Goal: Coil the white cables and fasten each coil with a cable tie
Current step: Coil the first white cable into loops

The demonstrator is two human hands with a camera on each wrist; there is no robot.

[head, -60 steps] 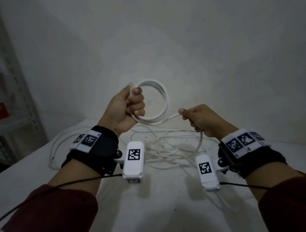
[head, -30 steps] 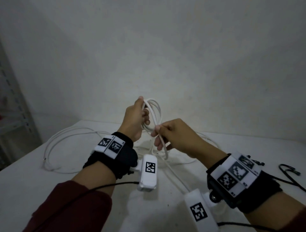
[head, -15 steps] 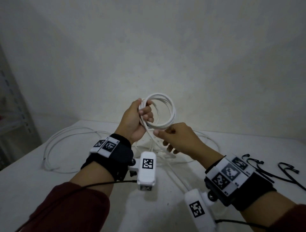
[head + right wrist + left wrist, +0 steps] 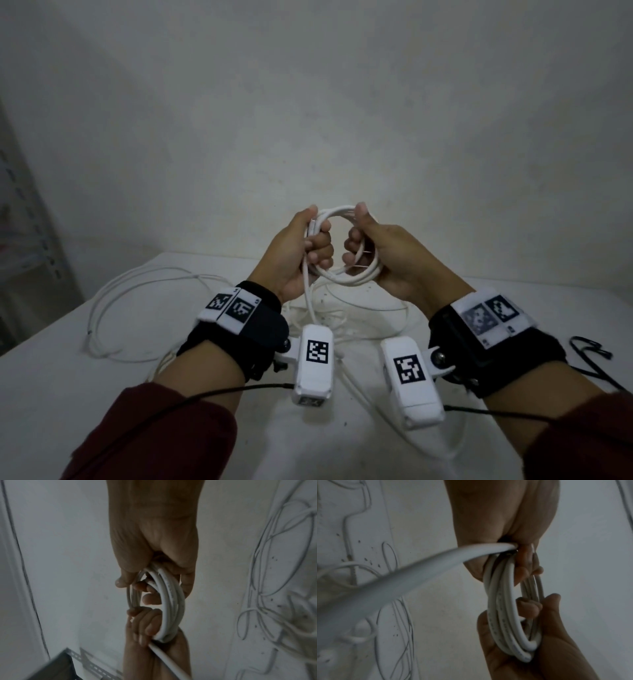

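A coil of white cable (image 4: 346,275) with several loops is held upright above the table between both hands. My left hand (image 4: 308,246) grips its left side, fingers curled round the strands. My right hand (image 4: 366,246) grips the right side, thumb on top and fingers through the ring. The coil (image 4: 505,615) shows edge-on in the left wrist view, and a loose tail (image 4: 402,577) leaves my left fist. In the right wrist view the coil (image 4: 169,601) runs between both fists. More white cable (image 4: 137,301) lies loose on the table. Black cable ties (image 4: 589,349) lie at the right.
A white table (image 4: 85,383) stands against a plain wall. A metal shelf (image 4: 30,246) rises at the left edge. Tangled loose cable (image 4: 356,322) covers the table beneath my hands. Thin black wires run from the wrist cameras along my sleeves.
My right hand let go of the loose strand below the coil and rose to grip the coil's right side. Both hands now hold the ring, slightly nearer the middle.
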